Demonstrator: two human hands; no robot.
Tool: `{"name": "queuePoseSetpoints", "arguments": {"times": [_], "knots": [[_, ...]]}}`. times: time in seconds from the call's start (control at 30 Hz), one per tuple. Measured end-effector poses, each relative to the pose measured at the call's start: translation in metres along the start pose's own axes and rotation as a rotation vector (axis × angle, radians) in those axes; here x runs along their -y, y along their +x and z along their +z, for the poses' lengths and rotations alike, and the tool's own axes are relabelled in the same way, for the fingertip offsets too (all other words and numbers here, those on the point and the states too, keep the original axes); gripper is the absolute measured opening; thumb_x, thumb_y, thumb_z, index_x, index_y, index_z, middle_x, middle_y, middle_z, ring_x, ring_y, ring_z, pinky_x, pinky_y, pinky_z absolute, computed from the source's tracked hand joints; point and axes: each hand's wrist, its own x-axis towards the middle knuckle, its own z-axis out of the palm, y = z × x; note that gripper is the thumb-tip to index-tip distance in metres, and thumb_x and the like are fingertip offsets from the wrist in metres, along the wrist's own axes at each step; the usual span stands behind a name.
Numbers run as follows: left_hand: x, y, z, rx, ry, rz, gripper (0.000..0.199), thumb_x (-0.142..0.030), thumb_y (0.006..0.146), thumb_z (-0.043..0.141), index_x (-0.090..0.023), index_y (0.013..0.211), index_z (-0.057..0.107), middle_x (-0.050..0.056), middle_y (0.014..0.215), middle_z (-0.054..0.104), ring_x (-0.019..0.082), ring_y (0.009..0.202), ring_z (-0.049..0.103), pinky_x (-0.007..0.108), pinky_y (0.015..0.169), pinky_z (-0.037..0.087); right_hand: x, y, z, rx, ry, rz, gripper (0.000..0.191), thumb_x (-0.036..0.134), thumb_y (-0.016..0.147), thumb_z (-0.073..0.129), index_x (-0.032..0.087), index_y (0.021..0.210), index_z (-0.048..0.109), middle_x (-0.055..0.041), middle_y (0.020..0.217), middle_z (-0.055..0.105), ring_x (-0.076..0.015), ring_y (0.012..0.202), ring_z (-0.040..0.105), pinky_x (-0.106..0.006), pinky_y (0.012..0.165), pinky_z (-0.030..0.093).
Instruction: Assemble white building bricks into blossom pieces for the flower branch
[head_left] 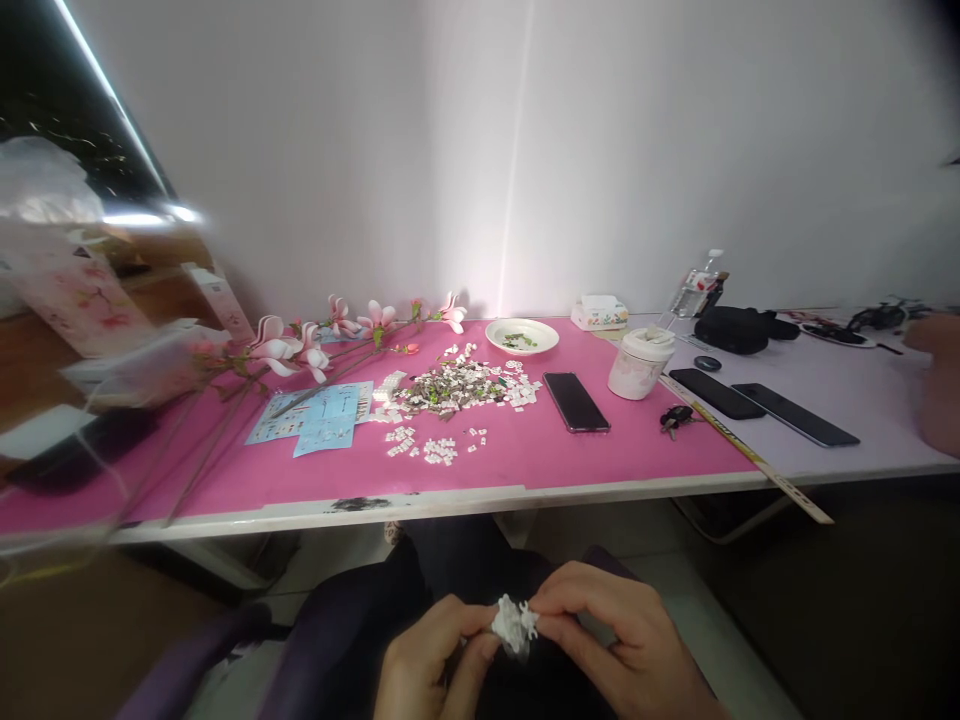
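White brick cluster (514, 622) is pinched between 2 hands, held over the lap and well below the table edge; the left hand (427, 650) and the right hand (607, 630) are both closed on it. 1 white wall (300, 170) is faced by 1 long table, its left part covered by a pink mat (637, 440). On the mat are laid 1 spray of artificial magnolia stems (274, 345), 1 scattered heap of small bricks (450, 385) (white and green pieces, far too many to count), 2 blue instruction sheets (319, 420), 1 white plate (521, 336) and 1 phone (575, 402). Further right are seen 1 black bag (731, 330), 1 plastic bottle (694, 288), 1 lidded cup (640, 363), 2 dark slabs (716, 393) (795, 415) and 1 bunch of keys (675, 420).
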Motion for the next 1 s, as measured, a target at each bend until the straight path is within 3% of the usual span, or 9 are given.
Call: {"name": "queuePoseSetpoints", "arguments": {"times": [0.73, 1.0], "knots": [[-0.0076, 0.0023, -0.0058, -0.006, 0.038, 0.133, 0.019, -0.019, 0.094, 0.052, -0.021, 0.095, 0.071, 0.001, 0.070, 0.064, 0.013, 0.060, 0.062, 0.019, 0.056, 0.044, -0.0034, -0.0011, 0.0067, 0.011, 0.037, -0.016, 0.013, 0.009, 0.087, 0.061, 0.018, 0.081, 0.068, -0.0006, 0.075, 0.068, -0.0109, 0.069, 0.065, -0.018, 0.065, 0.048], [-0.0083, 0.0042, -0.0046, 0.010, 0.007, 0.097, 0.020, -0.021, 0.094, 0.051, -0.021, 0.095, 0.071, 0.002, 0.072, 0.065, 0.014, 0.061, 0.063, 0.019, 0.056, 0.045, -0.0007, -0.0004, 0.0018, 0.021, 0.065, 0.050, 0.010, 0.012, 0.085, 0.064, 0.019, 0.085, 0.070, 0.0000, 0.078, 0.070, -0.0112, 0.072, 0.066, -0.017, 0.066, 0.049]]}}
